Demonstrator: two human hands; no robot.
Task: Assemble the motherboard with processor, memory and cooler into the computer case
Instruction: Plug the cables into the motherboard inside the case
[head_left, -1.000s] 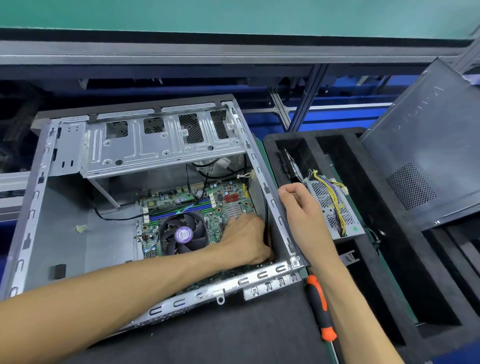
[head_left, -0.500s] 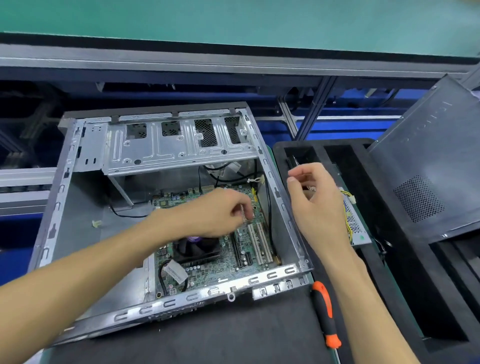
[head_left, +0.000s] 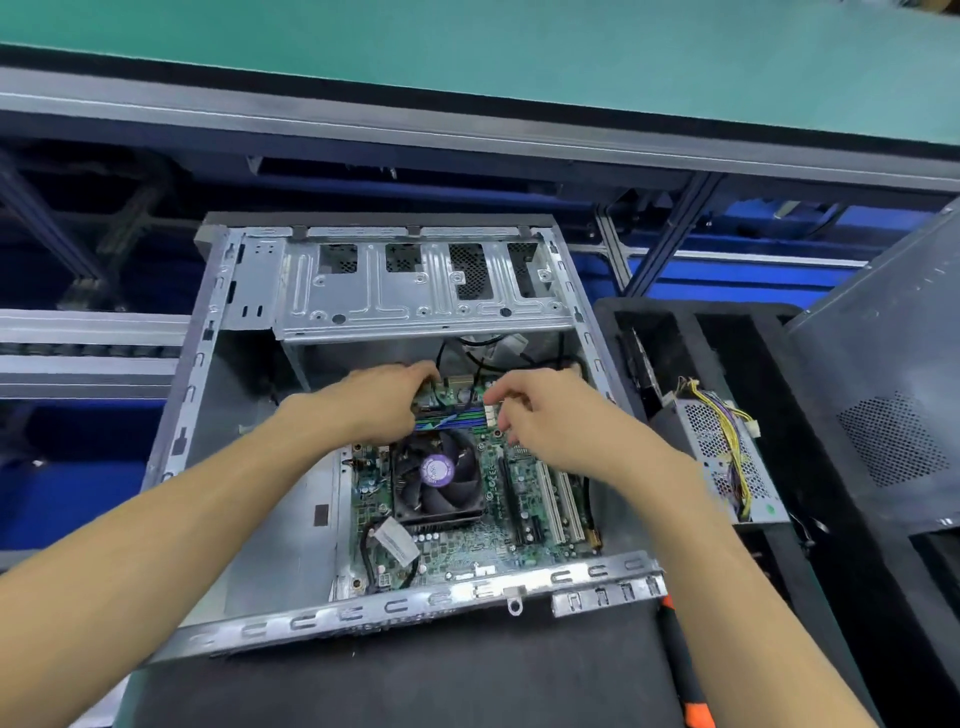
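Seen from above: open computer case (head_left: 218, 395) lying on its side on a dark mat (head_left: 415, 686), long axis running away from the camera, drive cage (head_left: 421, 280) at the far end and rear edge nearest. Motherboard (head_left: 467, 540) seated flat on the case floor toward the right wall, its long axis in line with the case's. Cooler (head_left: 436, 480) mounted on the board, fan facing up, purple hub label in the middle. Memory sticks (head_left: 457, 417) slotted just beyond the cooler, lying crosswise, left to right. White expansion slots (head_left: 558, 506) running front to back along the board's right side.

Left hand (head_left: 379, 405) curled over the left end of the memory, fingertips bent down near the board's far edge; hard to tell what, if anything, pinched. Right hand (head_left: 540, 421) beside it, fingers curled with thumb and forefinger close together above the right end of the memory; grip likewise unclear.

Compared with half a second earlier: both hands now further into the case, side by side at the board's far edge, the right no longer outside the case wall. Cooler uncovered.

Off to the right: power supply (head_left: 727, 467) with yellow wiring in a black foam tray (head_left: 779, 571), grey side panel (head_left: 883, 395) leaning, orange-handled screwdriver (head_left: 696, 714) at the bottom edge.
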